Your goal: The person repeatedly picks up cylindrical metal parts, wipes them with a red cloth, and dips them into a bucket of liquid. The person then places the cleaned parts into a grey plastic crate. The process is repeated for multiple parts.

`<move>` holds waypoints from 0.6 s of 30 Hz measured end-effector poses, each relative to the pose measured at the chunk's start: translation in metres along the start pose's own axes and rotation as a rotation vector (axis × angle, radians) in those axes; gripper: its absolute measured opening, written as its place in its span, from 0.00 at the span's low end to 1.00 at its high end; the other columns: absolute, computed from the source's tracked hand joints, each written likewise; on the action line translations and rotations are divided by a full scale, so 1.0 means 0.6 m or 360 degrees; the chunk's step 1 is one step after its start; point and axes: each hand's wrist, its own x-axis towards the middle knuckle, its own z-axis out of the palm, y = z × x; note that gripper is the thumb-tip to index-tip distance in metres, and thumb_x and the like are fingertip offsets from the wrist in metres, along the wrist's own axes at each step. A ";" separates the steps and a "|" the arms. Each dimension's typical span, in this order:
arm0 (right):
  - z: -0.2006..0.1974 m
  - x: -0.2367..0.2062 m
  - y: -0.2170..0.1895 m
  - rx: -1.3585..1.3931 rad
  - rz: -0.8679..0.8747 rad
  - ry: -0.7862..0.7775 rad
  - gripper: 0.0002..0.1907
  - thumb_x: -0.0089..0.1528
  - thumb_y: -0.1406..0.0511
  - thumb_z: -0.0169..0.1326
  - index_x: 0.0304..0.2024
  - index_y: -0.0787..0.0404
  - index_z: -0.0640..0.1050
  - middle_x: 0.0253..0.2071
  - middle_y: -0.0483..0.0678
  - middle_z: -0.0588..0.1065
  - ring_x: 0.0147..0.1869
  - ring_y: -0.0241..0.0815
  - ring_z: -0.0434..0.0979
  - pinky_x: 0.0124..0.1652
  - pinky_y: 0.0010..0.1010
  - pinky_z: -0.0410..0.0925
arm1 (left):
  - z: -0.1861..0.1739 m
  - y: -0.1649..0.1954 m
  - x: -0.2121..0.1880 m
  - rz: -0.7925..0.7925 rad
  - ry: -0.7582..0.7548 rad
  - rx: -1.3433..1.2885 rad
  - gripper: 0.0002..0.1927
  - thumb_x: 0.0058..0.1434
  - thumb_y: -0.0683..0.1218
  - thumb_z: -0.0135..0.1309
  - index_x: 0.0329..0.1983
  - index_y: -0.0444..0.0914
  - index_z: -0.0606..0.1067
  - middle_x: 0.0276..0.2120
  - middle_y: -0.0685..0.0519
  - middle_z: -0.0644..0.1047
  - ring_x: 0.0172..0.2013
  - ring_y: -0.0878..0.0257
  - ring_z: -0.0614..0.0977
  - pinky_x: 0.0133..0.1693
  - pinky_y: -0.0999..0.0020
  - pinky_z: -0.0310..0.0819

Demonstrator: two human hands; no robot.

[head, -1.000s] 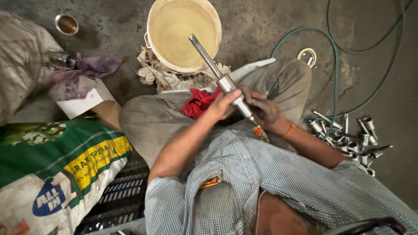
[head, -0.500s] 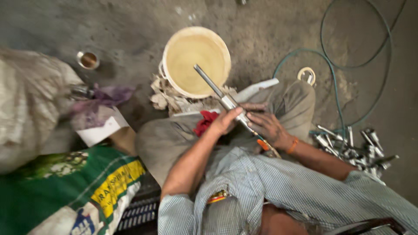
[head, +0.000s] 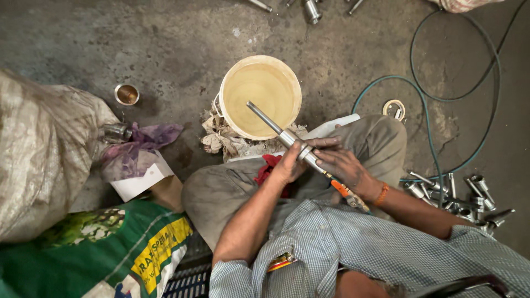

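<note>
I sit on the floor with a long steel shaft held across my lap, its far end over a cream bucket. My left hand grips the shaft's thicker middle collar. My right hand rests on the shaft just below, fingers laid along it, and holds an orange-handled tool against it. A red rag lies on my knee under my left hand.
A pile of steel parts lies at the right by a green hose. Dirty rags surround the bucket. Woven sacks and a green printed bag fill the left. A small metal cup stands on the concrete.
The view has shifted so the bucket and hands sit lower in frame. Both hands keep their hold on the shaft, which points the same way.
</note>
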 end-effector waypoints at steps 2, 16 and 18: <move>0.001 0.004 0.004 -0.0006 0.0020 -0.0003 0.46 0.56 0.39 0.51 0.69 0.59 0.68 0.72 0.54 0.65 0.72 0.52 0.68 0.65 0.47 0.59 | -0.001 0.000 0.003 -0.0011 0.0013 -0.0007 0.61 0.61 0.83 0.37 0.69 0.24 0.65 0.69 0.36 0.67 0.69 0.45 0.70 0.72 0.48 0.60; -0.012 0.031 -0.003 0.0288 0.0105 0.0053 0.50 0.57 0.33 0.45 0.69 0.60 0.67 0.72 0.54 0.66 0.74 0.55 0.67 0.69 0.46 0.57 | -0.016 -0.003 0.002 0.0004 0.0067 0.0019 0.64 0.55 0.86 0.34 0.70 0.27 0.63 0.71 0.39 0.65 0.71 0.47 0.67 0.73 0.47 0.57; -0.006 0.030 0.000 0.0271 0.0077 0.0076 0.51 0.57 0.33 0.45 0.69 0.60 0.67 0.72 0.54 0.66 0.74 0.54 0.67 0.68 0.45 0.57 | -0.017 -0.003 0.003 0.0013 0.0075 0.0032 0.65 0.55 0.87 0.33 0.70 0.27 0.64 0.71 0.39 0.65 0.71 0.46 0.67 0.74 0.47 0.56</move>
